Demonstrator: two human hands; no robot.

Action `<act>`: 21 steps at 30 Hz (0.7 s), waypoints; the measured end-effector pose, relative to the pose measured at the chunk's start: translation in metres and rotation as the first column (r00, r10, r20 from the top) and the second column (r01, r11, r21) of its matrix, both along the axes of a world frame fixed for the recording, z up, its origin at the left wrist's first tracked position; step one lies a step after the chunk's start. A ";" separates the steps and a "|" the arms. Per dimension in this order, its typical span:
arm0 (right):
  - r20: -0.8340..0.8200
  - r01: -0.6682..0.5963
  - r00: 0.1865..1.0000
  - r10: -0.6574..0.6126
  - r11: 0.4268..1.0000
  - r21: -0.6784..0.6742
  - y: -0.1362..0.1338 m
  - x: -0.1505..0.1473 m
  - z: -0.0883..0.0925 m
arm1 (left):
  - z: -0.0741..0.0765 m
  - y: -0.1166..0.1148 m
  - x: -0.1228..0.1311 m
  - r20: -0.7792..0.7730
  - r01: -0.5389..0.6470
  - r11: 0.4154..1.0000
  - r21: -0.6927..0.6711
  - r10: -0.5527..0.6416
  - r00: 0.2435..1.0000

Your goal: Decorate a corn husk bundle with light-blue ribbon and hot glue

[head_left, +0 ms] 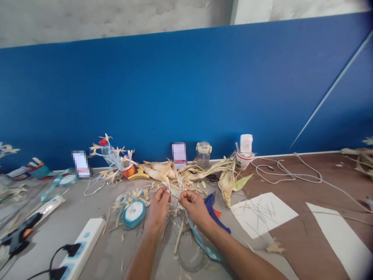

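Observation:
My left hand (160, 199) and my right hand (192, 205) are close together over the middle of the table, both with fingers pinched. Between them curves a thin light-blue wrapped stem (175, 195), its end held in my left fingertips. The right fingers grip a light-blue ribbon (201, 240), which trails down under my right forearm. Pale corn husks (159, 171) lie just beyond the hands. Left of my left hand lies a roll of teal ribbon (134, 214). A blue glue gun (212, 206) is partly hidden behind my right arm.
A white power strip (84, 247) with black plugs sits at front left. White paper (262, 214) with thin wires lies right. A jar (203, 154), a paper cup (243, 160) and a bottle (108, 152) with husk flowers stand along the blue partition (186, 93). A wire coil (190, 268) lies in front.

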State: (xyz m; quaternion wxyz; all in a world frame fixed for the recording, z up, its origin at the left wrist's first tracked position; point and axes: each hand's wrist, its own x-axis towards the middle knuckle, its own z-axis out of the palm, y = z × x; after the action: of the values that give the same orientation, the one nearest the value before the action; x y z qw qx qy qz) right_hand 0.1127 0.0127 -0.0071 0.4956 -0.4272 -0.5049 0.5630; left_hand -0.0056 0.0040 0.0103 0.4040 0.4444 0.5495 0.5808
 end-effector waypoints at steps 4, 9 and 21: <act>-0.076 -0.011 0.997 0.006 0.998 -0.064 0.002 0.002 0.002 | -0.006 0.001 -0.003 0.111 0.043 0.999 -0.006 -0.042 0.993; -0.108 -0.005 0.994 -0.008 0.993 -0.115 0.002 0.005 0.004 | -0.004 0.000 -0.005 0.228 0.126 0.992 -0.006 -0.122 0.966; -0.136 0.020 0.990 -0.038 0.991 -0.131 0.000 -0.001 -0.003 | -0.008 0.000 0.010 0.211 -0.025 0.999 0.037 0.017 0.977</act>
State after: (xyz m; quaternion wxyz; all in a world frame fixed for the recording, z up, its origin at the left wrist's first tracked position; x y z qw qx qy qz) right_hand 0.1119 0.0131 -0.0102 0.5085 -0.4258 -0.4257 0.6156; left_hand 0.0047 0.0038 0.0021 0.4450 0.3823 0.4966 0.6396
